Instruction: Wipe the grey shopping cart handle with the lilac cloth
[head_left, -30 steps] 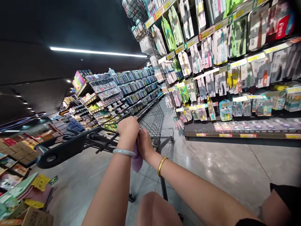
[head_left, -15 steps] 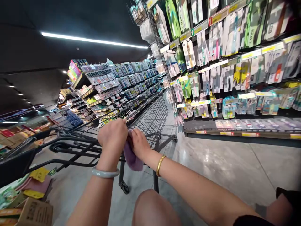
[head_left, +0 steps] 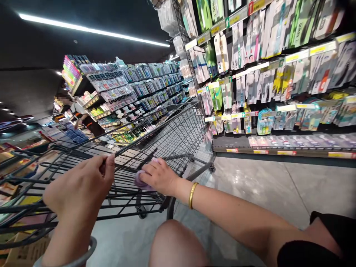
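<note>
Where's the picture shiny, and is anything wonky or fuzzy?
Head view: pale glare spots on the floor; the light strip glows white against the dark ceiling. Same head view: price strips slant, and the far packets look too soft to read.

Purple cloth [head_left: 141,182] in right hand [head_left: 162,176] at cart [head_left: 169,135]

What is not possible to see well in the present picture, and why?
In the head view:
Purple cloth: partly hidden by the right hand.
Left hand: palm hidden by its own back.
Grey bangle: cut off by the bottom edge.
Cart: cut off by the left edge.
Far packages: print too small.
</note>
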The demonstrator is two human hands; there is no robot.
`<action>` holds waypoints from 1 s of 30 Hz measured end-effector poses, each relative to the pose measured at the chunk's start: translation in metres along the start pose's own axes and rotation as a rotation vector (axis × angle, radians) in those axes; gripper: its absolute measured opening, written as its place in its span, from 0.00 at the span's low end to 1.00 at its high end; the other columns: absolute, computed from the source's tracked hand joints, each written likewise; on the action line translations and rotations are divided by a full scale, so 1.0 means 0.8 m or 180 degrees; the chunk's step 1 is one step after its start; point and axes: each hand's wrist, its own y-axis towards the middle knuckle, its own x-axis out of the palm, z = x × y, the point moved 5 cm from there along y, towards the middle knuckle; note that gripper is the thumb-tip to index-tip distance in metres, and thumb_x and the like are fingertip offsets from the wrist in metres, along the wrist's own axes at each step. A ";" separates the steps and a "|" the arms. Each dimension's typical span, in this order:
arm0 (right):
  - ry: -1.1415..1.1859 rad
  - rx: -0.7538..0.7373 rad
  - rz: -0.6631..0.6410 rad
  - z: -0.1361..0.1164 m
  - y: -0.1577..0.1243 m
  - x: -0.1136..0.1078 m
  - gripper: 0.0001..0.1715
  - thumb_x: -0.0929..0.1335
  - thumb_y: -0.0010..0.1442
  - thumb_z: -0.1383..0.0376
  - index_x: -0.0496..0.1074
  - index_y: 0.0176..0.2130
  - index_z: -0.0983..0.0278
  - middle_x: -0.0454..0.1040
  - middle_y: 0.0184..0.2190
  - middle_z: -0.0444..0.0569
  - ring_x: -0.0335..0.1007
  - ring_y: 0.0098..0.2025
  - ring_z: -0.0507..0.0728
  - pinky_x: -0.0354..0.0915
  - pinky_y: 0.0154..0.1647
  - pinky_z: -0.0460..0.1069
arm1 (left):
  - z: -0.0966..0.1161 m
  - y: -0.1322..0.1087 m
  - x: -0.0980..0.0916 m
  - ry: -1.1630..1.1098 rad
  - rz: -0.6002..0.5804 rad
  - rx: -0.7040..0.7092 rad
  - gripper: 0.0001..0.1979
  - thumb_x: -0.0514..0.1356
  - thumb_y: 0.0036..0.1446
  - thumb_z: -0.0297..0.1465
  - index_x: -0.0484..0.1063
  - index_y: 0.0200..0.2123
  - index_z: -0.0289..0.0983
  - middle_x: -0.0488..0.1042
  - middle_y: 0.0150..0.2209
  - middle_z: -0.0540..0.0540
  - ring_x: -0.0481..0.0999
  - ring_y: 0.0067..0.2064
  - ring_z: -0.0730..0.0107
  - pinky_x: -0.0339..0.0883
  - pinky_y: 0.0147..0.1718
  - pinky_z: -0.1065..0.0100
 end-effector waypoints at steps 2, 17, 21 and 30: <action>-0.0160 -0.0151 -0.0144 0.008 -0.037 0.005 0.08 0.62 0.69 0.64 0.70 0.45 0.58 0.73 0.46 0.46 0.62 0.46 0.55 0.55 0.51 0.55 | -0.013 -0.007 -0.001 -0.0087 0.0103 -0.0028 0.21 0.49 0.65 0.46 0.70 0.29 0.41 0.67 0.23 0.50 0.55 0.24 0.67 0.39 0.26 0.69; -0.0379 -0.0471 0.0164 0.028 -0.051 -0.052 0.11 0.65 0.67 0.65 0.71 0.49 0.57 0.74 0.48 0.46 0.64 0.49 0.56 0.54 0.58 0.57 | -0.090 -0.045 -0.002 -0.0396 0.0206 -0.0157 0.24 0.48 0.62 0.51 0.76 0.33 0.42 0.76 0.29 0.46 0.70 0.31 0.62 0.46 0.25 0.67; -0.0466 -0.0709 -0.0227 0.037 -0.078 -0.085 0.12 0.64 0.67 0.68 0.72 0.47 0.55 0.75 0.48 0.46 0.65 0.49 0.56 0.55 0.55 0.57 | -0.073 -0.050 -0.013 -0.0611 0.0606 -0.0174 0.15 0.52 0.63 0.43 0.73 0.30 0.43 0.78 0.34 0.46 0.75 0.40 0.55 0.63 0.38 0.59; -0.1017 -0.0016 0.0136 0.093 -0.091 -0.160 0.10 0.65 0.67 0.63 0.73 0.47 0.56 0.74 0.48 0.48 0.64 0.52 0.57 0.54 0.59 0.58 | 0.145 -0.001 -0.094 -0.2081 0.0802 0.0645 0.20 0.52 0.67 0.41 0.72 0.56 0.39 0.75 0.54 0.41 0.71 0.58 0.56 0.59 0.60 0.55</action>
